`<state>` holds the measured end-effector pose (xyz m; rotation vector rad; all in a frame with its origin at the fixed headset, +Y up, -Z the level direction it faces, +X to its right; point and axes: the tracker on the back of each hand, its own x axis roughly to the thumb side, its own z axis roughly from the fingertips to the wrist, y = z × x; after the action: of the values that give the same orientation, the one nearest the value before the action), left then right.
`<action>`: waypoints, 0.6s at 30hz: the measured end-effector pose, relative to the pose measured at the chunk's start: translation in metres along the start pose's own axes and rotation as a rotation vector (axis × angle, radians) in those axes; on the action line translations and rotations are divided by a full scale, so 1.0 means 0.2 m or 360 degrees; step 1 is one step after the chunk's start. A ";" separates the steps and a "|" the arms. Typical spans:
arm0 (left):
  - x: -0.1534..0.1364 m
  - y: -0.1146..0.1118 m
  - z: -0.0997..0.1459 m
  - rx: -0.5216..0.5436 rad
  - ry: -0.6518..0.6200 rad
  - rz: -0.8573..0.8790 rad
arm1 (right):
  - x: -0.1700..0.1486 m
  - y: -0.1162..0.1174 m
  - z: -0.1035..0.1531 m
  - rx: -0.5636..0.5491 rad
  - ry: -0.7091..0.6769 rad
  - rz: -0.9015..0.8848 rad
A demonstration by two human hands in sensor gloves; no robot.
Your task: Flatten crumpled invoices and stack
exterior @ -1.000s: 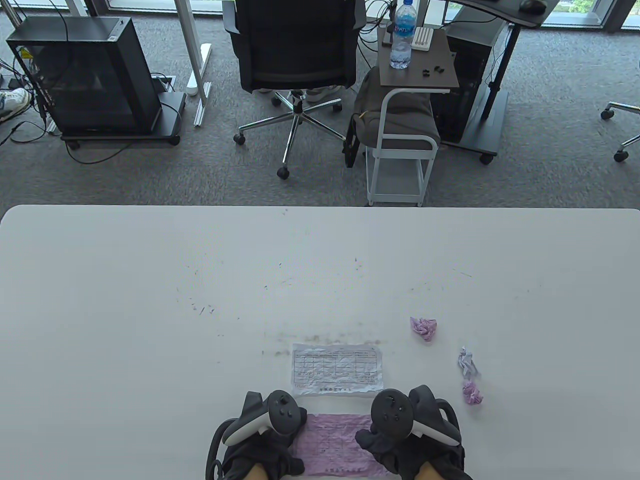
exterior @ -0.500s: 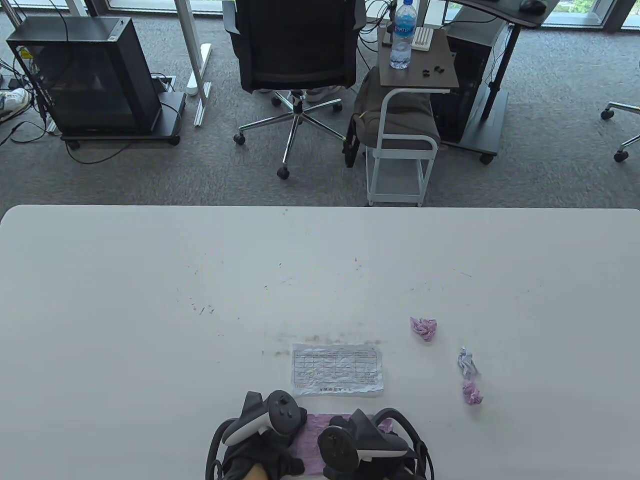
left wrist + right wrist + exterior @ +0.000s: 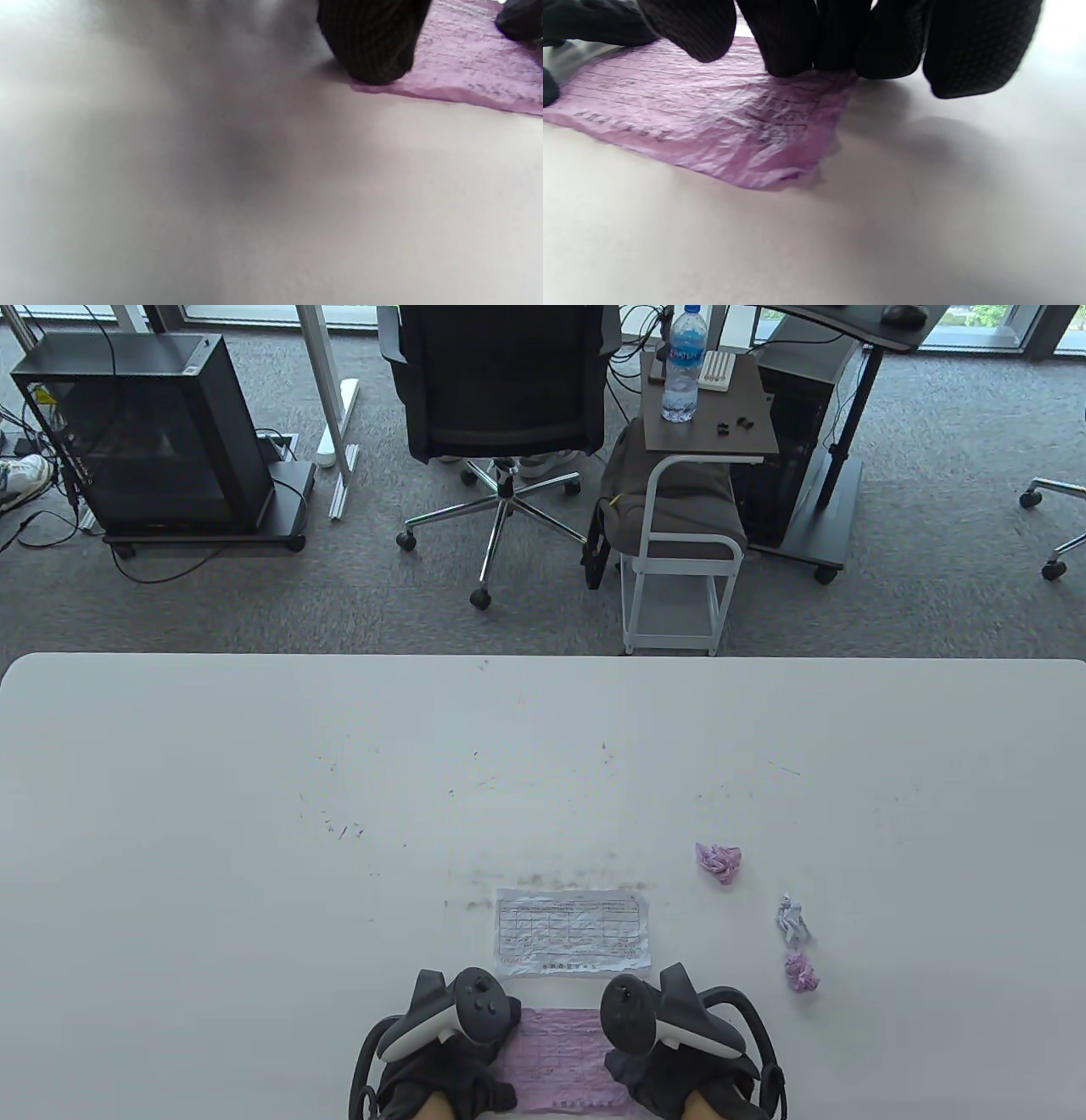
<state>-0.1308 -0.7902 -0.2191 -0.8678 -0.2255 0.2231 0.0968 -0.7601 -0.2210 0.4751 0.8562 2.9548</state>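
I see the pink invoice (image 3: 564, 1060) lying spread on the white surface (image 3: 254, 814), at its near edge, wrinkled but mostly flat. My left hand (image 3: 445, 1065) rests on the invoice's left end; in the left wrist view 1 gloved fingertip (image 3: 373, 46) presses down at the paper's edge. My right hand (image 3: 679, 1060) rests on the right end, and in the right wrist view its fingertips (image 3: 789, 42) stand in a row on the paper's far right part, pressing it down rather than curling around it. The near right corner of the invoice lifts slightly off the surface.

Just beyond the pink invoice lies a flattened white invoice (image 3: 573, 931), printed with a grid and creased. To the right of the pink invoice and farther out sit 3 crumpled balls: a pink ball (image 3: 719, 862) farthest away, a white ball (image 3: 792, 920) nearer, and a second pink ball (image 3: 802, 971) just in front of it. No containers show on the surface.
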 end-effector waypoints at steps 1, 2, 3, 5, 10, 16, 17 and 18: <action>0.00 0.00 0.00 0.0000 0.0000 0.0000 | -0.01 0.00 0.00 0.0005 -0.0001 -0.0011; 0.00 0.00 0.00 0.0001 -0.0001 0.0001 | -0.01 -0.01 0.01 -0.0023 -0.0016 -0.0012; 0.00 0.00 0.00 0.0002 -0.0002 0.0001 | -0.02 -0.02 0.02 -0.0109 -0.0018 -0.0002; 0.00 0.00 0.00 -0.0002 -0.0001 0.0003 | -0.04 -0.05 0.04 -0.0319 0.0034 -0.0018; 0.00 0.00 0.00 -0.0004 -0.0002 0.0004 | -0.07 -0.03 0.02 -0.0346 0.0148 -0.0196; 0.00 0.00 0.00 -0.0003 -0.0004 0.0002 | -0.08 0.03 -0.03 -0.0350 0.0296 -0.0165; 0.00 0.00 0.00 -0.0003 -0.0003 0.0001 | -0.08 0.04 -0.04 -0.0335 0.0307 -0.0170; 0.00 0.00 0.00 -0.0003 -0.0004 0.0000 | -0.08 0.04 -0.04 -0.0325 0.0321 -0.0194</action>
<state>-0.1313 -0.7904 -0.2194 -0.8694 -0.2279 0.2237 0.1108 -0.7721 -0.2278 0.1123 0.5629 2.9670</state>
